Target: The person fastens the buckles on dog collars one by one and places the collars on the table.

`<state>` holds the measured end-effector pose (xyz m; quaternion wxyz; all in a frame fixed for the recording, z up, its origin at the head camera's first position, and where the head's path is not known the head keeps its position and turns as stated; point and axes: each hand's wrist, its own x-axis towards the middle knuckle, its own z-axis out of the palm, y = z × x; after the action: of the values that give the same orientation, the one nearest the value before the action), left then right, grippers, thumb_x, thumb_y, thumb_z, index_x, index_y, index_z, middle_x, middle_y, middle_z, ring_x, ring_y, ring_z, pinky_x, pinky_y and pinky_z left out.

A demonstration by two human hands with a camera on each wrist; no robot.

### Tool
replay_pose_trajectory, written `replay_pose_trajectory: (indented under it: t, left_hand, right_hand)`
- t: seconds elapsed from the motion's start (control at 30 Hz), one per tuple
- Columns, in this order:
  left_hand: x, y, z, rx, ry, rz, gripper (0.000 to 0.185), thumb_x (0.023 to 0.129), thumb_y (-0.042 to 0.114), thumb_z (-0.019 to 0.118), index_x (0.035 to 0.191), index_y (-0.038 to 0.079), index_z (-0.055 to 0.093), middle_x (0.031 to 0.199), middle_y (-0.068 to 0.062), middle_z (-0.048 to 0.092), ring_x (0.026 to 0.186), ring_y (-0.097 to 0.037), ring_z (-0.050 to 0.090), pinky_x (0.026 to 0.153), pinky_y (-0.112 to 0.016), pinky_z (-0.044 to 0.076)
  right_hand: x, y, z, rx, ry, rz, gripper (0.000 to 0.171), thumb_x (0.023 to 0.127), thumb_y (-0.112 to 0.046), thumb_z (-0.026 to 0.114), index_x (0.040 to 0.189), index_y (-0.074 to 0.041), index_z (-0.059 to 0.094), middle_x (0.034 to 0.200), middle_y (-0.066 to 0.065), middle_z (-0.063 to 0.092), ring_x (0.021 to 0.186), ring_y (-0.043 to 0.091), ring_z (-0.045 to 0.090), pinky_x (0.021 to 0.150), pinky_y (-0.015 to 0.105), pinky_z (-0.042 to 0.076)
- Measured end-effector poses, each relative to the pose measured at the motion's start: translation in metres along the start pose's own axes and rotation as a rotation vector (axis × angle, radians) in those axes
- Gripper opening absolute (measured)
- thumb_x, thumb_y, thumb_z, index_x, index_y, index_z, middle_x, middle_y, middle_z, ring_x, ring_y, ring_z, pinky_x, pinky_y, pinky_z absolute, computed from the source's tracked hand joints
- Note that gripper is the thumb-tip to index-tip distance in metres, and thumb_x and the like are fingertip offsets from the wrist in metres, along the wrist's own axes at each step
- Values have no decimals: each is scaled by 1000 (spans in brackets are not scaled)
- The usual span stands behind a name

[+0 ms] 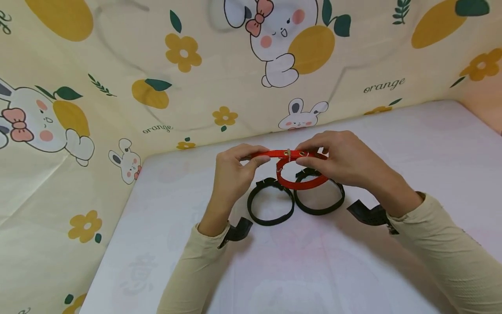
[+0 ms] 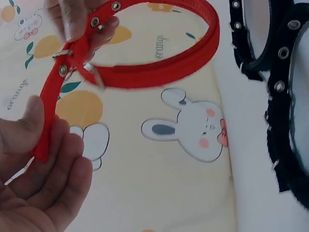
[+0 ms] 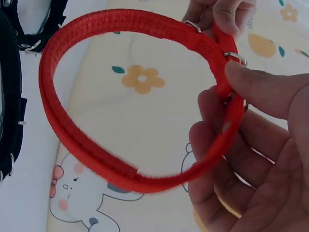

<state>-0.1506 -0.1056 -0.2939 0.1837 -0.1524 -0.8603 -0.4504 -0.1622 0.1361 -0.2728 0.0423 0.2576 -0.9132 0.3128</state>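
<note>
A red collar (image 1: pixel 300 181) with metal eyelets hangs looped above the table between both hands. My left hand (image 1: pixel 235 168) pinches the free end of its strap (image 2: pixel 48 125) between thumb and fingers. My right hand (image 1: pixel 337 157) grips the collar at its metal buckle (image 3: pixel 234 58), thumb on top. The loop (image 3: pixel 96 145) hangs down and is seen whole in the right wrist view. Two black studded collars lie buckled on the table just below the hands, one at the left (image 1: pixel 270 207) and one at the right (image 1: pixel 319 200).
The table (image 1: pixel 313 270) is covered with a pale pink-white cloth. A cream cloth printed with rabbits and oranges (image 1: pixel 196 65) stands behind it and along the left side. A black camera mount (image 1: pixel 370 213) sits on each wrist.
</note>
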Motion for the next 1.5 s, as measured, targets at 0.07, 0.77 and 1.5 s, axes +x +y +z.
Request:
replay_pose_trajectory:
  t: [0.07, 0.77, 1.5]
  left_hand:
    - [0, -1, -2, -6, 13, -22, 14, 83, 13, 81, 96, 9, 80, 89, -4, 76, 79, -15, 68, 72, -28, 52]
    - [-1, -9, 17, -468, -172, -184, 31, 87, 8, 76, 117, 5, 70, 110, -14, 73, 100, -19, 69, 93, -32, 57]
    - [-2, -1, 22, -419, -95, -14, 29, 88, -1, 72, 117, 0, 72, 108, -17, 69, 92, -16, 66, 83, -25, 57]
  right_hand:
    - [0, 1, -1, 1, 5, 10, 21, 89, -24, 76, 110, -21, 77, 102, -4, 75, 84, 16, 59, 69, 32, 48]
    - [4, 6, -4, 197, 23, 221, 40, 91, -44, 71, 123, -20, 72, 117, 7, 73, 100, 28, 67, 77, 32, 54]
    - [7, 7, -1, 232, -44, 220, 35, 90, -37, 73, 121, -21, 73, 111, 5, 75, 88, 21, 69, 72, 31, 52]
